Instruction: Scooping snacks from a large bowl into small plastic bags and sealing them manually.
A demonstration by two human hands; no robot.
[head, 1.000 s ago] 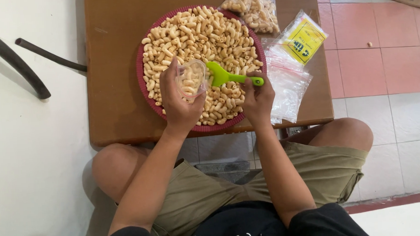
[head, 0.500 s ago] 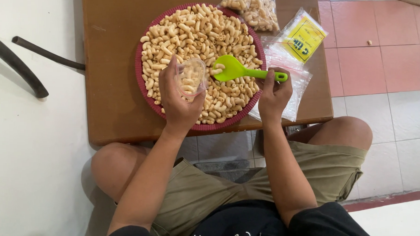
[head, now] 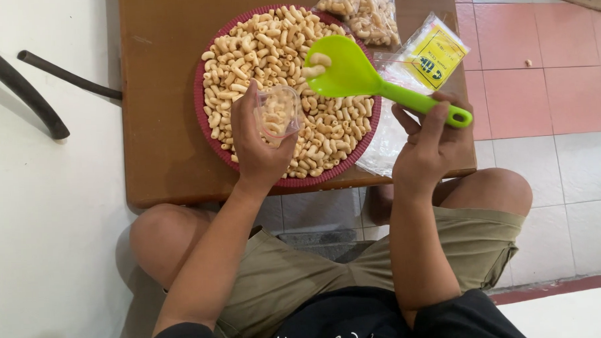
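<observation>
Tray (head: 209, 135) of macaroni (head: 269, 37) on the tabletop (head: 161, 94), small bag (head: 278, 111) above the tray's near half, spoon (head: 350, 74) raised to its right, filled bags (head: 360, 10) behind, empty bags (head: 413, 68) right of the tray

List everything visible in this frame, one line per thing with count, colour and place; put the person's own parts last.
Table: one, brown, upper middle.
Tray: one, dark red, round, on the table.
Curled snack pieces: many, pale tan, heaped in the tray; a couple on the spoon.
Spoon: one, bright green, raised over the tray's right side.
Small bag: one, clear, partly filled, above the tray.
Filled bags: about two, clear, table's far edge.
Empty bags: a pile, clear, one with a yellow label, table's right side.
Dark curved bars: two, black, far left.
Floor tiles: reddish and white, right.
Shorts: khaki, below.
Left hand: holds the small bag.
Right hand: grips the spoon's handle.
</observation>
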